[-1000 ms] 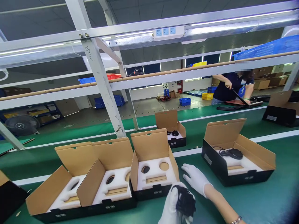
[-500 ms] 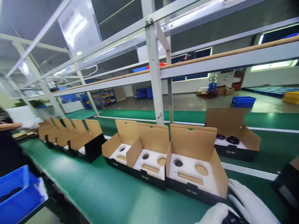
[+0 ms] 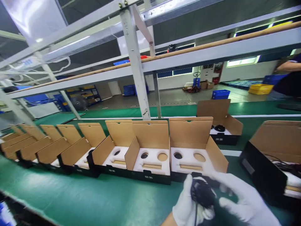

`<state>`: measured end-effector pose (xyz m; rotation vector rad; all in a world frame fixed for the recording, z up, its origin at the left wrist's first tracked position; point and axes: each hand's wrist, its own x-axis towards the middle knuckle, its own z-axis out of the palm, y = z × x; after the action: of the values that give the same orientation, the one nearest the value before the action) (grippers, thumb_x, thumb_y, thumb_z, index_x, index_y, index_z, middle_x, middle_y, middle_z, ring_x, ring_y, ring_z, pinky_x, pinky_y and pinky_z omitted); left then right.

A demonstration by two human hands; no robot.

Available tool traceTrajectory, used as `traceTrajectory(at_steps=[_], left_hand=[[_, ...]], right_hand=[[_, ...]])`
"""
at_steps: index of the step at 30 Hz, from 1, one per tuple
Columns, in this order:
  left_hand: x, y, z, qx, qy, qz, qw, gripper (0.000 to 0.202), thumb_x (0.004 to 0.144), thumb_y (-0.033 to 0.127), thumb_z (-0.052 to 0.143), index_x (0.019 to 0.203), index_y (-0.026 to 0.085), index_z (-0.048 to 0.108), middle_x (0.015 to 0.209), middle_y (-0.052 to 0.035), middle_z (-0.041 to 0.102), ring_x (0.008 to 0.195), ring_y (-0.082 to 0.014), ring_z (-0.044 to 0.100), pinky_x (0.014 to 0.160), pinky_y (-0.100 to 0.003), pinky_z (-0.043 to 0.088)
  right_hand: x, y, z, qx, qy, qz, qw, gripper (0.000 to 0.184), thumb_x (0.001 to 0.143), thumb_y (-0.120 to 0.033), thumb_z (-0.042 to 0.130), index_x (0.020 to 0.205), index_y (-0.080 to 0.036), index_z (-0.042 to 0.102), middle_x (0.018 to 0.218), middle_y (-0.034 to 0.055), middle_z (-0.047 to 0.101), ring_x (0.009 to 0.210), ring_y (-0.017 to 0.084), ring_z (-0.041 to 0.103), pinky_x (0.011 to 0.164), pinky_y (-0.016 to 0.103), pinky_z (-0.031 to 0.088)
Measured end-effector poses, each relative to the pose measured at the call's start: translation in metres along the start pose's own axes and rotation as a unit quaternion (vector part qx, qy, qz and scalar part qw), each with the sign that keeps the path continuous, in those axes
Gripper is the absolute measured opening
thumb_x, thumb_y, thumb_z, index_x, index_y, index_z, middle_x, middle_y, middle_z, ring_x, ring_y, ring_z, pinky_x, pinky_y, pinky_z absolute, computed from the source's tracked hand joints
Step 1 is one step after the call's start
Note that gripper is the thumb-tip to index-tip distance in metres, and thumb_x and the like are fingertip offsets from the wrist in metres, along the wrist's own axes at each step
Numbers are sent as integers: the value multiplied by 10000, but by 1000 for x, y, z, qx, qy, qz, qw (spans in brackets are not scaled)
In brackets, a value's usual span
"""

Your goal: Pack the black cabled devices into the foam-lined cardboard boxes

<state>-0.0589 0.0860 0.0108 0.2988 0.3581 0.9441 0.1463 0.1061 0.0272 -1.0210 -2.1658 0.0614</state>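
Note:
Both my hands wear white gloves and meet low in the view. My left hand (image 3: 188, 208) is closed round a black coiled cable bundle (image 3: 202, 193). Beside it, my right hand (image 3: 244, 201) has its fingers spread, the fingertips touching the bundle. Just beyond them stands an open cardboard box (image 3: 191, 135) with a white foam insert (image 3: 189, 160) that has two round holes and a slot. To its left, a row of several like boxes (image 3: 77, 147) runs along the green belt (image 3: 94, 201).
An open box with a black cable in it (image 3: 270, 157) sits to the right. Another box (image 3: 219, 121) stands on the far belt. A metal frame post (image 3: 135, 62) rises behind the boxes. A person's arm (image 3: 287, 66) shows at far right.
My view swung left and back to centre. My hands rose into view and the right hand closed in on the cable bundle held by the left.

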Motion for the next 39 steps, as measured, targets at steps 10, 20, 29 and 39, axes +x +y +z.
traceTrajectory(at_steps=[10,20,29,39], left_hand=[[-12,6,18,54,-43,14,998,825,878,748,541,1443,148,542,1322,-168,648,1187,-335,613,1010,-435,513],[-4,-3,14,152,-199,28,968,835,902,753,500,1398,85,571,1053,-178,714,724,-157,666,748,-284,558],[-5,-7,8,128,-126,65,982,550,881,570,699,1289,206,639,1194,-142,674,876,-180,695,758,-279,588],[-12,-8,12,46,-161,7,986,726,875,685,621,1405,190,586,1437,-182,570,1135,-257,648,935,-340,535]], right_hand=[[14,-40,13,15,-7,-16,1000,800,690,-225,744,1451,-293,504,1346,61,669,1169,284,678,993,398,590],[22,-25,-4,319,-79,143,934,654,823,-663,622,1289,-204,629,1225,161,700,1095,350,691,955,499,585],[26,-21,-3,323,-96,161,928,726,820,-775,583,1247,-190,623,1220,181,693,1111,368,672,980,530,550],[19,-27,1,292,-63,183,937,1172,489,-977,680,1371,-210,590,1346,208,568,1263,463,547,1088,626,436]])
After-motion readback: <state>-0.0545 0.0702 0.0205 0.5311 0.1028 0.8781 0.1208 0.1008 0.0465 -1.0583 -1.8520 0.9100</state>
